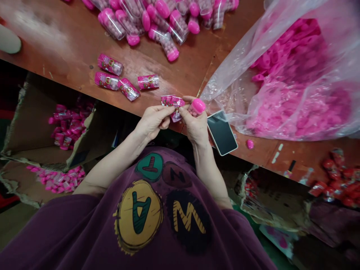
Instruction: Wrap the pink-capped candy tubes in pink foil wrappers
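Near the table's front edge, my left hand (155, 119) pinches a pink printed plastic sleeve (172, 101) by its edge. My right hand (197, 125) has thumb and fingertips on the same sleeve, and its palm side also holds a candy-filled bottle (197, 107) with a rounded pink cap. The bottle's lower part is hidden by the fingers. Left of the hands lie a few printed sleeves, one of them a single sleeve (148, 81) apart from a small group (110, 64). A smartphone (222, 133) rests just right of my right hand.
Capped candy bottles (168, 47) are heaped at the back of the table (70, 45). A clear plastic bag (233, 82) of pink parts spreads at the right. One pink piece (250, 144) lies before it. Red packets (337, 180) sit far right. A cardboard box (28, 108) of pink items stands lower left.
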Motion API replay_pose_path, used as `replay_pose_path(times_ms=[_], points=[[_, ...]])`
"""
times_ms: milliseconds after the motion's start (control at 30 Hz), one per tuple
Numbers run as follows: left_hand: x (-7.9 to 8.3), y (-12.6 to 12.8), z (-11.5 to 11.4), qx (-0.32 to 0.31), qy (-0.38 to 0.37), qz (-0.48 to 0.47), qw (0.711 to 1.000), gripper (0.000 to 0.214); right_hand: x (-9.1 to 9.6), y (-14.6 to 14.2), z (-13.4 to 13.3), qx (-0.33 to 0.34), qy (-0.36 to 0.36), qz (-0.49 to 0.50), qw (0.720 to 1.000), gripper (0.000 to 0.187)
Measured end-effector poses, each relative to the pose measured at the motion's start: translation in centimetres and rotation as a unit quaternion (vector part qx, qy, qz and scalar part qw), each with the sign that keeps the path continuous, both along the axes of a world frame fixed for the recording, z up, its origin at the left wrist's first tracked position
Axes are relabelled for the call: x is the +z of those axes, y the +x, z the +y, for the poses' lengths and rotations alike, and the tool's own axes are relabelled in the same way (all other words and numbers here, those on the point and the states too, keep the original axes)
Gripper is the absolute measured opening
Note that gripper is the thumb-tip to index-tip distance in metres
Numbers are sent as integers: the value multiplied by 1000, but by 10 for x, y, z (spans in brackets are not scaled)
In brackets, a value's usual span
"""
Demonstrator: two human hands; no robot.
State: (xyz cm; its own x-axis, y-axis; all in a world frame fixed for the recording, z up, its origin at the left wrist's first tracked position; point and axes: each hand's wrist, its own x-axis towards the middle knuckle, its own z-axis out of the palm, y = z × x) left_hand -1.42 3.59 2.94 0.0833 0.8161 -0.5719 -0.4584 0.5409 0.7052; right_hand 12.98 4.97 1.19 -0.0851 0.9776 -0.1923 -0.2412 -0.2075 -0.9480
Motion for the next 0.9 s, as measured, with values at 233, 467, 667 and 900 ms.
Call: replay_pose_path(times_ms=[233, 467, 667, 900], points=[[10, -7, -1, 71, -1, 18, 997, 33, 7, 16, 3, 154, -190, 140, 960, 48], [13, -8, 6, 160, -18, -11, 987, 47, 19, 19, -21, 68, -143, 101, 982, 42], [8, 0, 4, 115, -36, -6, 993, 48, 17, -4, -39, 34, -95, -9, 995, 46], [8, 1, 5, 95, -25, -22, 995, 50, 7, -20, -43, -23, -73, -56, 995, 45]])
